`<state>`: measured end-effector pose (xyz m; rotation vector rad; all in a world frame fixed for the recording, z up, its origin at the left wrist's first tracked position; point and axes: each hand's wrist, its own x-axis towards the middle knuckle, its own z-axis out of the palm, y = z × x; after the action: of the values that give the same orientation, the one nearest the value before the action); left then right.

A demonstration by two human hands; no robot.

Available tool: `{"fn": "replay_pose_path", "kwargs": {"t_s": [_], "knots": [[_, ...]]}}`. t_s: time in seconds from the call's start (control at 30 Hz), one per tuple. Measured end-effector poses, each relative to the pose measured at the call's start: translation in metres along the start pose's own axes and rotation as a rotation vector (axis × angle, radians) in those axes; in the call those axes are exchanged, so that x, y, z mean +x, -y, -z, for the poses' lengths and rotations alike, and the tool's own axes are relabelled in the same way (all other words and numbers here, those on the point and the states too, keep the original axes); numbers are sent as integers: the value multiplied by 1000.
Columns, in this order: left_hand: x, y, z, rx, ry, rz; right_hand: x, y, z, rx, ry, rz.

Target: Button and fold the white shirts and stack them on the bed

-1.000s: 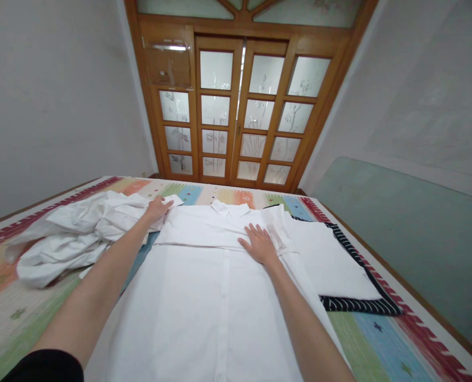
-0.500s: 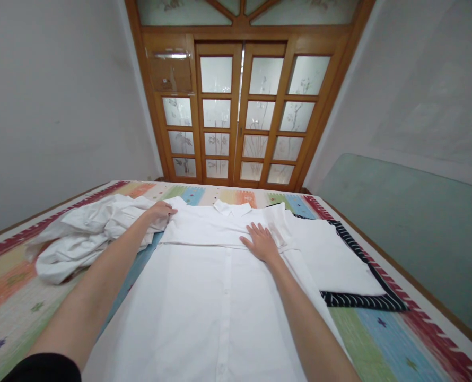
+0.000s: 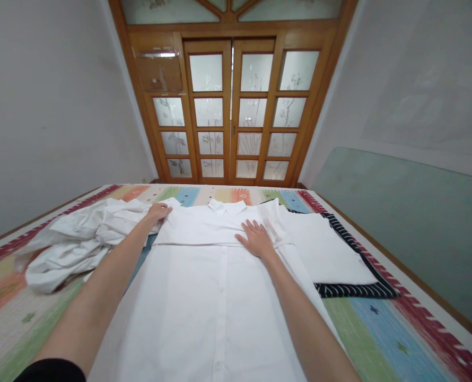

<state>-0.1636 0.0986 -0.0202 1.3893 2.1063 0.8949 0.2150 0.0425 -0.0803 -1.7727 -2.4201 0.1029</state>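
White shirt [image 3: 188, 297] lying flat, right hand [image 3: 255, 239] spread wide on it, gripping nothing; left hand [image 3: 159, 211] at the edge, can't tell if pinching.

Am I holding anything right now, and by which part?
Your left hand seems to pinch the shirt at its edge near the shoulder; your right hand lies flat on it, gripping nothing.

arms [image 3: 103, 284] outstretched, left hand [image 3: 159, 211] curled, right hand [image 3: 256, 240] spread flat
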Motion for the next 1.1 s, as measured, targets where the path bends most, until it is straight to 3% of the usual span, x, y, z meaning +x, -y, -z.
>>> {"fn": "replay_pose_path", "kwargs": {"t_s": [0.23, 0.47, 0.77, 0.97, 1.1], "knots": [[-23, -2, 8, -136, 89, 145, -1, 1, 1, -5, 5, -1], [-45, 8, 15, -201, 127, 151, -2, 1, 0, -18, -2, -4], [-44, 21, 9, -42, -29, 149, -2, 1, 0, -29, 0, -1], [-47, 29, 5, 239, -222, 20, -1, 0, 0, -25, -1, 5], [-54, 37, 2, 196, -239, -18, -2, 0, 1, -28, 11, 3]]}}
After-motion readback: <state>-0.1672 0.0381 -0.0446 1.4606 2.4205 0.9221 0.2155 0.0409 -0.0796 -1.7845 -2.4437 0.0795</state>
